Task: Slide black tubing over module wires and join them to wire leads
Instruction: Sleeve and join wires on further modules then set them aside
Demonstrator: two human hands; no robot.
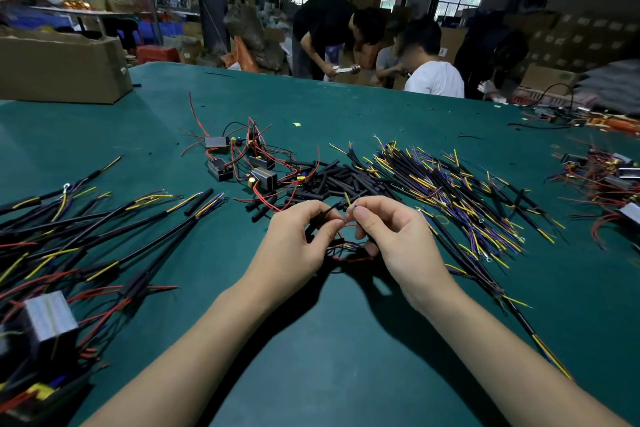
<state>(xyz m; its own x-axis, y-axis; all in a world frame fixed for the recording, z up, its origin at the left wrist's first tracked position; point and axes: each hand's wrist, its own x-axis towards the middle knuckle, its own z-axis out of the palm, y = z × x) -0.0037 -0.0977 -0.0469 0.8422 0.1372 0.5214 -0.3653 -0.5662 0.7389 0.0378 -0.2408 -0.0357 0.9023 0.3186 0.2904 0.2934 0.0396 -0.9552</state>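
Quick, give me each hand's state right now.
Left hand: fingers pinch thin wires.
Right hand: fingers pinch the same wires.

Matt green mat (346, 340) covering the table; matt black tubing pieces (332, 180), rubbery in look; wire leads (460, 191) in smooth yellow and purple plastic insulation; modules (265, 178) with dull metallic faces; cardboard box (62, 69), brown and rough.
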